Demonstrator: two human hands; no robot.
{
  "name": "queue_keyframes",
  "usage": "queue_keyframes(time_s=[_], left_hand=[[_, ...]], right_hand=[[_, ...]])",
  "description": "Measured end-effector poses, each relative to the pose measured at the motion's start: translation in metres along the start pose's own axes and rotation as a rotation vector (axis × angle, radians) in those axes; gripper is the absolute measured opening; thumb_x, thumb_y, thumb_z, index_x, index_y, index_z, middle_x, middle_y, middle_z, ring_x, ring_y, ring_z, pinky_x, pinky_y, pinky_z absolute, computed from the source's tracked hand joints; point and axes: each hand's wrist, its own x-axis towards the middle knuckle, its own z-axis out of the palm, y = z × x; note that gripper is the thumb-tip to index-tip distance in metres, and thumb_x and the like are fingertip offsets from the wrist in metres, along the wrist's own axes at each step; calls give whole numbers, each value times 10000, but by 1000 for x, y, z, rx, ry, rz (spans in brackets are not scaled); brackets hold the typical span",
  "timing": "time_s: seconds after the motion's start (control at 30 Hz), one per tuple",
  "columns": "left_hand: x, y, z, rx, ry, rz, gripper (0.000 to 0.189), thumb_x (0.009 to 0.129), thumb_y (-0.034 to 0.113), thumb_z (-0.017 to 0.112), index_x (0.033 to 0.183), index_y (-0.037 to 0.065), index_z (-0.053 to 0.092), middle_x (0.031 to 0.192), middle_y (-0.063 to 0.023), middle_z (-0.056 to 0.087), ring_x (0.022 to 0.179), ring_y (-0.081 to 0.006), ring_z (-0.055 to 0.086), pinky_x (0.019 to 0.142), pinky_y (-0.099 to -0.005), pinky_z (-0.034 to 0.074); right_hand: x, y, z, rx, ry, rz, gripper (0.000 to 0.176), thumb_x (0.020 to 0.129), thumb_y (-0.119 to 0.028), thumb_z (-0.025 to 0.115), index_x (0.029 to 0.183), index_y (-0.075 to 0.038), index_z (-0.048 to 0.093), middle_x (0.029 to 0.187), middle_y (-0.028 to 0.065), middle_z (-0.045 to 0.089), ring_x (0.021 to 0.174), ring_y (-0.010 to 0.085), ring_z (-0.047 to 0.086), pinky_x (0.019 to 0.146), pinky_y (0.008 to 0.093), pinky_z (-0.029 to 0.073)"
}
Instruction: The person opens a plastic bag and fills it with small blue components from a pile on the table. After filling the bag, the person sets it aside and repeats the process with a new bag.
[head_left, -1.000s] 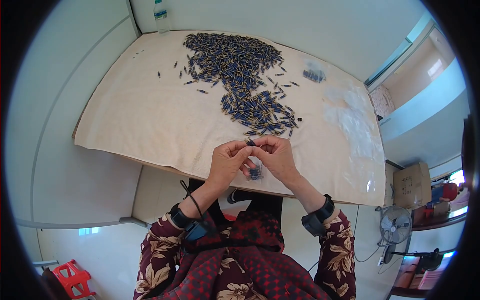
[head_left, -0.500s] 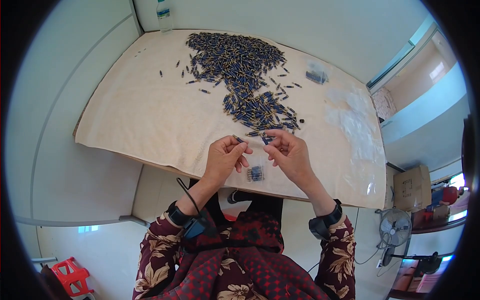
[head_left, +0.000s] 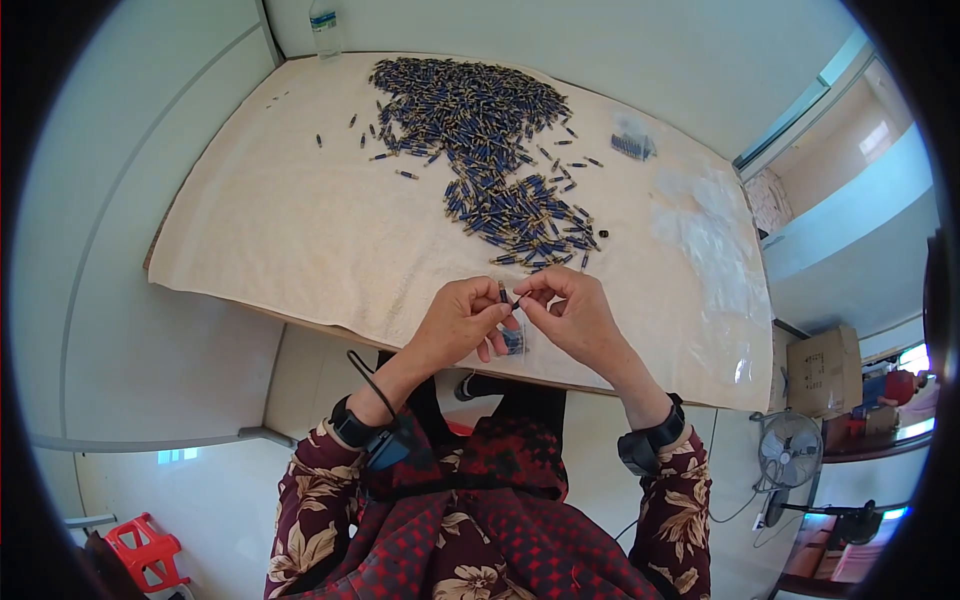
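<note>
Near the table's front edge, my left hand point(head_left: 462, 318) is closed, pinching a small blue cylinder with gold-coloured ends point(head_left: 504, 293) held nearly upright. The fingertips of my right hand point(head_left: 572, 315) are pressed together on a second small dark cylinder point(head_left: 518, 302), mostly covered by the fingers. Both hands almost touch, with the two pieces side by side between them. Below them lies a clear bag with several such cylinders point(head_left: 514, 342), partly hidden by my left hand. Beyond my hands spreads a large heap of the same cylinders point(head_left: 480, 125).
A cream cloth point(head_left: 270, 220) covers the table. Another filled clear bag point(head_left: 632, 146) lies at the back right, with flat clear bags point(head_left: 715, 250) along the right side. A bottle point(head_left: 325, 30) stands at the back left. On the floor are a fan point(head_left: 790, 450) and red stool point(head_left: 145, 550).
My two hands have come together, bringing their pieces next to each other. The left piece has turned more upright. The bag below is now more covered by my left hand.
</note>
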Motion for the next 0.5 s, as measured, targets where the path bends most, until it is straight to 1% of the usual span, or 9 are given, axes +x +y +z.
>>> queue_keyframes(time_s=[0.1,0.27,0.37,0.47,0.5], left_hand=[[1,-1,-4,59,-57,-29,95,951,82,504,981,-8,503,873,-131,659,598,-156,654,428,-242,511],[-2,8,1,76,-68,-59,97,953,76,491,986,-14,508,861,-120,654,597,-151,649,439,-242,517],[-4,16,3,161,-86,-114,110,956,70,475,1012,-18,512,859,-111,649,604,-147,648,453,-238,523],[-5,17,4,197,-131,-130,126,958,65,464,1039,-20,510,859,-107,645,607,-145,646,460,-238,526],[-5,16,4,214,-153,-140,136,958,62,459,1052,-22,509,859,-104,642,608,-143,645,463,-237,527]], right_hand=[[-2,0,0,28,14,-26,125,794,-58,653,907,-9,677,803,60,648,671,102,601,564,224,453],[-4,-6,0,3,-12,-40,136,796,-45,645,923,-11,681,803,47,638,682,91,602,564,224,455],[-4,-9,0,-4,-33,-45,151,797,-32,639,941,-10,681,804,39,633,684,84,600,564,227,458],[-5,-9,-1,158,-97,46,205,804,-12,629,1004,-12,668,789,35,622,702,78,606,561,216,463],[-6,-7,-1,158,-98,48,205,804,-12,629,1004,-12,668,789,35,622,702,78,606,561,216,463]])
